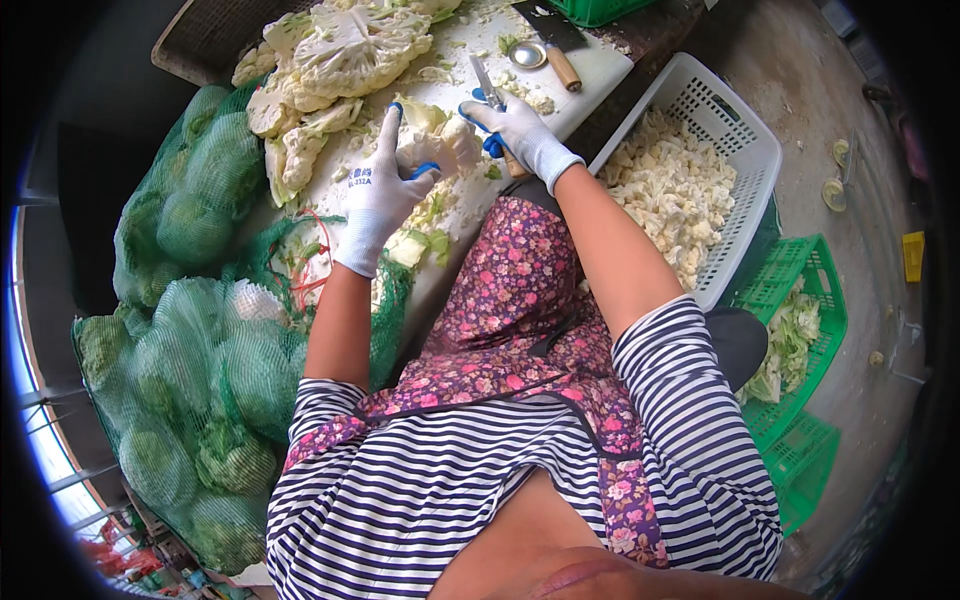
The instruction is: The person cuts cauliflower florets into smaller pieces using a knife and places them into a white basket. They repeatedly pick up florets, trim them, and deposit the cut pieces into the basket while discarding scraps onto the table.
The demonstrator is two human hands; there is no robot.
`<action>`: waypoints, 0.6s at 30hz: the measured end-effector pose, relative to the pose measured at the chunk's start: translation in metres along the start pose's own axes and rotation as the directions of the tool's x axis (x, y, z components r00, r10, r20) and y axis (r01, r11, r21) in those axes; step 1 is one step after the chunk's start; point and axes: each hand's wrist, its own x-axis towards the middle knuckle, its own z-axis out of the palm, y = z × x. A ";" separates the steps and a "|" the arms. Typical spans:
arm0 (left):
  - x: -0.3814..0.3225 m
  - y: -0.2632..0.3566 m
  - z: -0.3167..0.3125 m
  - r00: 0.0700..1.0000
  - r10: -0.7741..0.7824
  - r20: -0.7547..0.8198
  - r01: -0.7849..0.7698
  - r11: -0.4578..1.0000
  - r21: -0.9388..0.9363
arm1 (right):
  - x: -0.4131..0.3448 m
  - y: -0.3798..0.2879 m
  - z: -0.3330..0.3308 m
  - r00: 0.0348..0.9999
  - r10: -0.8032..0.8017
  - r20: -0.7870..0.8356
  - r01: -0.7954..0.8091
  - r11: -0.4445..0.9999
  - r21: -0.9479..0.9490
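Observation:
My left hand (379,187), in a white glove with blue fingertips, grips a blurred piece of cauliflower (446,146) between thumb and fingers. Pale green leaf shows at its top. In my right hand (517,131), gloved the same way, is a knife (486,81) with a wooden handle, its blade pointing away from me and clear of the piece. Both hands are over a white board (600,67) strewn with crumbs and leaf scraps. Cut cauliflower heads (352,56) are heaped beyond my left hand.
A cleaver (559,45) and a small round metal dish (527,54) lie at the far right. Beside my right arm stands a white basket (757,142) of florets, with green crates (832,322) behind it. Green mesh sacks of cauliflowers (202,375) crowd the left.

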 end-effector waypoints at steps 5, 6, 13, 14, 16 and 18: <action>0.003 -0.009 0.016 0.997 -0.074 0.032 0.079 0.978 -0.193 | 0.001 -0.001 0.007 0.948 0.027 0.316 0.035 0.982 -0.187; 0.005 -0.013 0.015 0.998 -0.060 0.012 0.060 0.998 -0.008 | 0.004 0.000 0.004 0.956 0.048 0.289 -0.047 0.999 -0.009; 0.011 -0.029 0.006 0.994 -0.112 -0.010 0.095 0.889 -0.447 | 0.012 0.027 -0.049 0.972 0.124 0.202 -0.236 0.581 0.779; 0.011 -0.026 0.004 0.996 -0.077 -0.040 0.050 0.883 -0.467 | 0.011 0.030 -0.055 0.963 0.148 0.225 -0.269 0.466 0.843; 0.013 -0.019 0.004 0.990 -0.010 -0.141 -0.033 0.952 -0.303 | 0.006 0.034 -0.056 0.960 0.177 0.217 -0.275 0.448 0.851; 0.017 -0.009 0.004 0.990 -0.019 -0.139 -0.014 0.973 -0.232 | 0.003 0.034 -0.046 0.936 0.321 0.147 -0.321 0.598 0.735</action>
